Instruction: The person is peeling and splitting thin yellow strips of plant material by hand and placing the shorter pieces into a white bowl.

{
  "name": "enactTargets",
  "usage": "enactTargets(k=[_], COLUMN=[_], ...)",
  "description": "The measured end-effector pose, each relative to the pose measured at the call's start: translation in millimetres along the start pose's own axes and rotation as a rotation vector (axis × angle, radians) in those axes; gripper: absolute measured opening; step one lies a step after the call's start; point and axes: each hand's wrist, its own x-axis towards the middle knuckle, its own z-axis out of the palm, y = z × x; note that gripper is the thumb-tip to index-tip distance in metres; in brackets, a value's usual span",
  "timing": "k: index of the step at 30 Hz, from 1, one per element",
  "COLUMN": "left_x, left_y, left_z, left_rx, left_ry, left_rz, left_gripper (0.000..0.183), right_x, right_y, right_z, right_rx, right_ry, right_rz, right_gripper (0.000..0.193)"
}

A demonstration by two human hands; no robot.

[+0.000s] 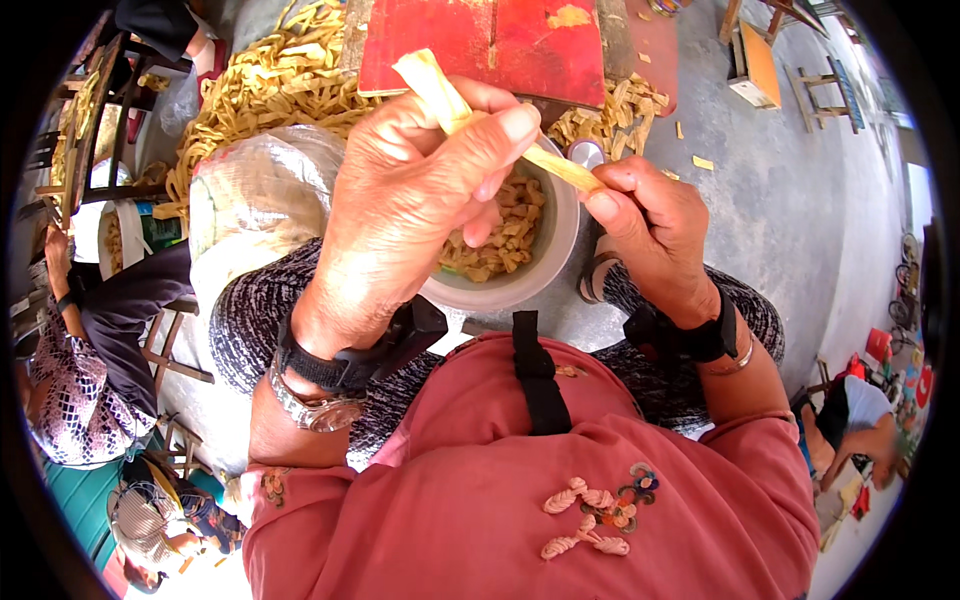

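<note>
Currently, one pale-yellow strip (562,167) spans both hands, slanting, held up by the near edge of the red surface (480,45) and over the white bowl (490,295). Left hand (410,190): fingers pinching the strip partway along, upper end projecting past them. Right hand (655,225): fingers grasping its lower end. Bowl holds short pieces (512,235). Large heap of strips (280,80) left of the surface; smaller pile (625,110) at its near right corner.

L hand (405,190) & R hand (665,225) pinch ylw strip (562,168) above wht bowl (500,294)
</note>
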Motion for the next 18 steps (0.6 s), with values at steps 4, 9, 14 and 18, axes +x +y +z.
enactTargets(k=[4,9,14,18], left_x=[0.0,-1.0,0.1,-1.5], left_y=[3.6,6.3,6.7,5.7], left_z=[-1.4,-4.2,-3.5,-8.1], left_rx=[-0.008,0.000,0.003,0.150], left_ry=[0.042,0.061,-0.003,-0.277], left_rz=[0.059,0.086,0.123,0.226], left_gripper=[0.016,0.016,0.015,0.017], right_x=[-1.3,-1.3,2.3,1.9], right_y=[3.0,3.7,6.3,16.8], right_z=[-9.1,-23.1,-31.7,-39.3], right_rx=[-0.016,-0.138,-0.233,-0.350], right_ry=[-0.013,-0.033,0.028,0.128], right_rz=[-0.013,-0.038,-0.169,-0.183], right_gripper=[0.016,0.015,0.016,0.015])
